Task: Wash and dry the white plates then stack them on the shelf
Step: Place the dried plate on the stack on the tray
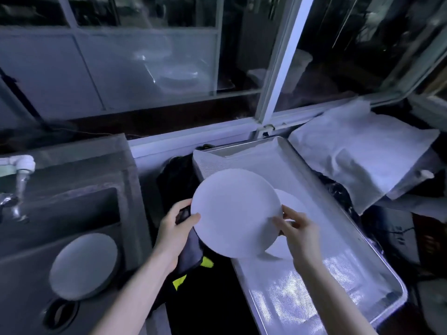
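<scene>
- Plate (pixel 235 212), white, round, tilted, held up over metal tray (pixel 400 290); I see both hands on its rim.
- L hand (pixel 174 228): thumb on plate face, fingers curled behind left edge.
- R hand (pixel 300 230): pinches lower-right edge.
- 2nd white plate (pixel 289 200) lies flat in tray, partly hidden under the held one.
- 3rd plate (pixel 84 265) sits in sink (pixel 72 209) at left, near tap (pixel 20 175).
- Dark cloth (pixel 193 255) w/ yellow patches below L hand; can't tell if gripped.
- White towel (pixel 362 153) draped right of tray.
</scene>
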A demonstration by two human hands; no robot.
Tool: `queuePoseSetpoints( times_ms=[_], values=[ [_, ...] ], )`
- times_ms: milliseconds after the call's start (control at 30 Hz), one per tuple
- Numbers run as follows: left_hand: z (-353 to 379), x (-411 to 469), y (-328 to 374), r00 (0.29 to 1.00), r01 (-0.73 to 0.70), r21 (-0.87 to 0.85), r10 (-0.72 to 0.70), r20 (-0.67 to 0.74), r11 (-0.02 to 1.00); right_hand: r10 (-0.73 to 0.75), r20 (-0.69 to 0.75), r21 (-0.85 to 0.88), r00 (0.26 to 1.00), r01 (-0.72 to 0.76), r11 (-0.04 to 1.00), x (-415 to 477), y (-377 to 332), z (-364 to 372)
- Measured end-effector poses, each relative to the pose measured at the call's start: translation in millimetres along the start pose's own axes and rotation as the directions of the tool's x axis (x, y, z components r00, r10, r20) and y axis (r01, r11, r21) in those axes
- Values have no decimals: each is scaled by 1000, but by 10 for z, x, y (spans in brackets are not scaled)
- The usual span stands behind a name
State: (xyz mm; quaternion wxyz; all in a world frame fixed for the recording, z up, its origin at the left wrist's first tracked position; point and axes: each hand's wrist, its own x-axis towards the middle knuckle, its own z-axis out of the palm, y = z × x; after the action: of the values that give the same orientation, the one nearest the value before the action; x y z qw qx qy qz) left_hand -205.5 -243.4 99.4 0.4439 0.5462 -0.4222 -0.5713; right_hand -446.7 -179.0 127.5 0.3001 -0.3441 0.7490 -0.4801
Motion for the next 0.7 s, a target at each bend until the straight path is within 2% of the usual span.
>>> queuePoseSetpoints(
  times_ms=[200, 333, 433, 700],
  values=[
    [587, 235, -263, 990, 61, 164, -80, 114, 985, 70, -54, -33, 996, -72, 997, 455, 426, -405],
    [898, 370, -401, 980, 37, 277, -89, 180, 960, 139, -63, -64, 988, -143, 988, 666, 678, -573],
    [1081, 438, -492, 972, 6, 355, -88, 217, 935, 148, -101, -124, 984, -160, 979, 771, 841, -638],
    [1262, 503, -574, 959, -45, 492, -102, 266, 870, 188, -129, -147, 974, -206, 967, 892, 1109, -646]
  ],
)
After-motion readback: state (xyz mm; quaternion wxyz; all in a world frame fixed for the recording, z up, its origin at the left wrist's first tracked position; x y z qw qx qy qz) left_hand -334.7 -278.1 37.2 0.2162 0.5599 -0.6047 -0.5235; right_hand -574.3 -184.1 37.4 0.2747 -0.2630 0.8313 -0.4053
